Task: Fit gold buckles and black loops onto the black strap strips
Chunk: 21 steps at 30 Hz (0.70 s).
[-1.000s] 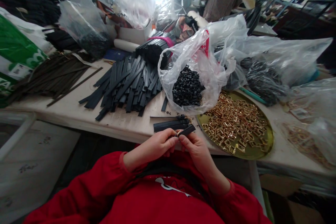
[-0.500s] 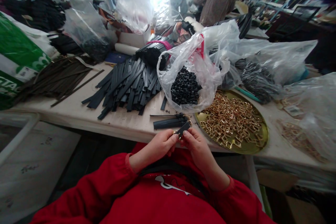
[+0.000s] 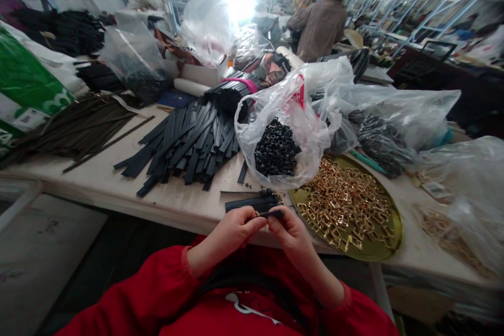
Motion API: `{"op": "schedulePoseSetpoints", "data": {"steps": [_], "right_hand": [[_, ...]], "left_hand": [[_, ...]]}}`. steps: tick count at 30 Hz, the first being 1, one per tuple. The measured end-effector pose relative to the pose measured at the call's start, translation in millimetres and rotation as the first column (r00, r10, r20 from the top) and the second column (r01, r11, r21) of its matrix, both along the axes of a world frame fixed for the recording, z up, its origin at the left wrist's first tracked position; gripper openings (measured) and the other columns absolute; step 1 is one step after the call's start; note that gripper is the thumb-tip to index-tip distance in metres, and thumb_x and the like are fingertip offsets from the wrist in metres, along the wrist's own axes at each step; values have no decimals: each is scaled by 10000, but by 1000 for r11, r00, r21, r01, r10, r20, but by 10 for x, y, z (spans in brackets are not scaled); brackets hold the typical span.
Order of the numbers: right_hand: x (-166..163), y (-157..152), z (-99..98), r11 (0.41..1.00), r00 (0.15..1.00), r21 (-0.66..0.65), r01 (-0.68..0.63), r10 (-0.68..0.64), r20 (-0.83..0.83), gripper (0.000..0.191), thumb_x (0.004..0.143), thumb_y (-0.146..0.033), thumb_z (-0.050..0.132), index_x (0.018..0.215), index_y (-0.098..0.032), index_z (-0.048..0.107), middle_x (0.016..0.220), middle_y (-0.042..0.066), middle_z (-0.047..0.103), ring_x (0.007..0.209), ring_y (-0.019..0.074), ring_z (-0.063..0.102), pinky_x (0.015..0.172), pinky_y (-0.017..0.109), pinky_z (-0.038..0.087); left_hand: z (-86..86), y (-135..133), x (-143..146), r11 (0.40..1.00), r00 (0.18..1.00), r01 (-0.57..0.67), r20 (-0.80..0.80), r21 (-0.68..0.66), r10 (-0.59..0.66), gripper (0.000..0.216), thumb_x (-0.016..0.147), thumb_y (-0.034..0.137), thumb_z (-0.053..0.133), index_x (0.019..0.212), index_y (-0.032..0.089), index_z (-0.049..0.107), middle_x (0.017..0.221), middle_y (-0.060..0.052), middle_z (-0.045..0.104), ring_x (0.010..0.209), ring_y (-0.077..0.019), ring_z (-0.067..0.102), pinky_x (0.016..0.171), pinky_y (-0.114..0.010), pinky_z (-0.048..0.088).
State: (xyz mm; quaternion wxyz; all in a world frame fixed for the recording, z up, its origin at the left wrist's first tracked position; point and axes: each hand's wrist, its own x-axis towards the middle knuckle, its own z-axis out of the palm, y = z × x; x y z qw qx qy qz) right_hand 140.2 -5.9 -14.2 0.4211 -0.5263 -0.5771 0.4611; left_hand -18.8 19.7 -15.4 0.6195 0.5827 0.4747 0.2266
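Observation:
At the table's front edge, my left hand (image 3: 239, 227) and my right hand (image 3: 290, 228) meet, both closed on one short black strap (image 3: 275, 213). A bit of gold metal, seemingly a buckle, shows at my left fingertips; most of it is hidden. Just beyond my hands lie several black straps (image 3: 248, 204) with dark loops at one end. Behind them an open plastic bag (image 3: 252, 160) holds small black loops (image 3: 276, 148). To the right of my right hand, a round golden tray (image 3: 395, 236) carries a heap of gold buckles (image 3: 348, 202).
A fanned pile of black strips (image 3: 189, 139) and a bundle with a pink band (image 3: 241, 83) lie left of centre. Brown strips (image 3: 84, 128) are farther left. Filled plastic bags (image 3: 472, 173) crowd the right side. A person (image 3: 321, 26) stands in the background.
The view has tipped up a little, so the table sits lower in it. The strap has turned from showing its flat face to lying more edge-on between my fingers.

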Motion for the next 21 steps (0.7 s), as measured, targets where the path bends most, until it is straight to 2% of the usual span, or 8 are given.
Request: {"op": "schedulePoseSetpoints", "data": {"steps": [4, 6, 8, 10, 13, 15, 18, 21], "right_hand": [[170, 375, 131, 967, 962, -53, -249, 253, 98, 338, 867, -442, 377, 798, -178, 576, 663, 3, 539, 618, 131, 503, 569, 239, 395], [289, 687, 145, 978, 952, -9, -207, 204, 230, 374, 880, -436, 335, 772, -170, 576, 654, 14, 549, 614, 141, 516, 567, 249, 398], [392, 1040, 105, 991, 881, 120, -61, -3, 474, 292, 868, -375, 388, 790, -166, 575, 692, 29, 561, 647, 158, 529, 595, 261, 398], [457, 1365, 27, 977, 654, 207, -55, -122, 747, 173, 839, -260, 447, 842, -163, 590, 823, 68, 579, 728, 180, 548, 645, 276, 392], [490, 1690, -90, 976, 276, 134, -172, -82, 958, 168, 822, -147, 437, 870, -162, 597, 876, 105, 572, 735, 200, 560, 614, 283, 369], [504, 1788, -126, 970, 172, 94, -224, -56, 983, 151, 824, -139, 442, 849, -156, 590, 847, 108, 574, 728, 205, 562, 603, 283, 359], [528, 1785, -95, 963, 260, 145, -226, -84, 962, 115, 831, -186, 469, 809, -157, 579, 841, 101, 577, 754, 203, 553, 639, 286, 366], [479, 1589, 0, 975, 712, 217, -53, -115, 692, 157, 823, -300, 499, 750, -175, 557, 756, 49, 560, 707, 175, 527, 637, 281, 380]], "left_hand": [[-31, 172, 15, 997, 998, -50, 46, 57, 47, 386, 769, 373, 533, 1080, 160, 452, 609, 56, 534, 487, -83, 490, 439, -176, 365], [-14, 258, 17, 996, 999, -12, 35, 89, 9, 365, 800, 355, 487, 1114, 171, 470, 614, 50, 541, 480, -75, 471, 442, -173, 357], [1, 354, 18, 996, 1000, -9, 1, 88, 9, 311, 816, 369, 453, 1035, 163, 530, 594, 47, 531, 448, -65, 431, 417, -170, 329], [-3, 449, 20, 999, 1000, -23, 8, 36, 23, 305, 817, 381, 441, 997, 154, 535, 561, 55, 510, 404, -58, 389, 379, -168, 293], [-42, 554, 21, 999, 997, -25, 66, -45, 28, 297, 821, 386, 428, 978, 150, 515, 515, 76, 473, 349, -47, 334, 344, -163, 251], [-68, 590, 17, 998, 995, -32, 88, -63, 37, 281, 822, 379, 426, 962, 151, 512, 493, 83, 456, 340, -45, 327, 338, -159, 240], [-63, 609, 15, 995, 991, -81, 103, -50, 86, 257, 823, 358, 424, 959, 158, 510, 456, 95, 422, 337, -49, 323, 342, -155, 240], [22, 603, 25, 985, 979, -173, 115, 15, 170, 248, 821, 337, 435, 985, 167, 509, 451, 99, 408, 347, -47, 317, 363, -153, 246]]}}
